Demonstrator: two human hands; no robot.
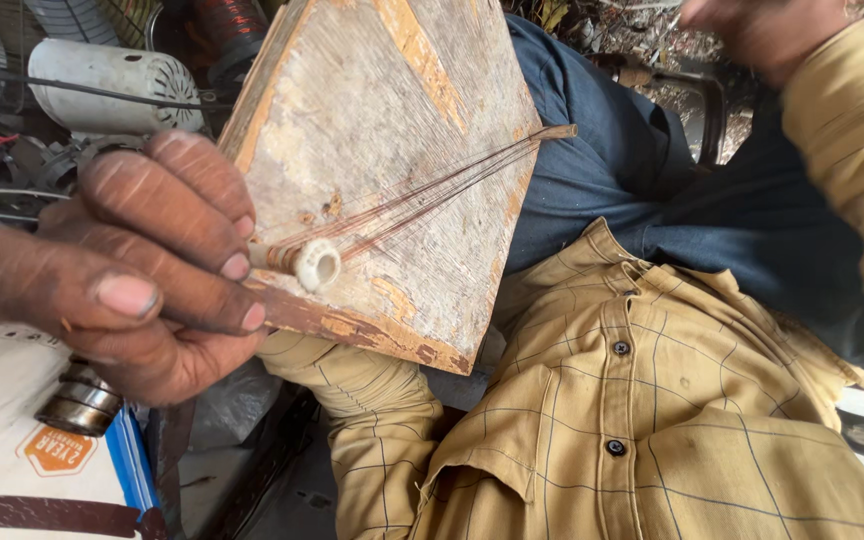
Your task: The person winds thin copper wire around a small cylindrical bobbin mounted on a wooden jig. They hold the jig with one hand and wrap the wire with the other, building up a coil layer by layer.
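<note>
- We see the left hand (142, 270) at the left of the view, its fingers closed around a small white tube (312, 263) whose open end pokes out past the fingertips.
- Thin copper wires (432, 195) run from the tube up and right across a worn wooden board (382, 90) to a peg (555, 131) at the board's right edge.
- The board, tilted and edged with flaking orange paint, rests over the lap, above blue trousers (602, 150) and a mustard checked shirt (652, 420).
- The right hand (762, 30) sits at the top right corner, blurred and cut off by the frame; we cannot tell whether its fingers are apart or together.
- Behind the left hand lies a white motor housing (112, 80); below the wrist we make out a metal bearing (80, 400) on a white box (12, 440) with a blue edge.
</note>
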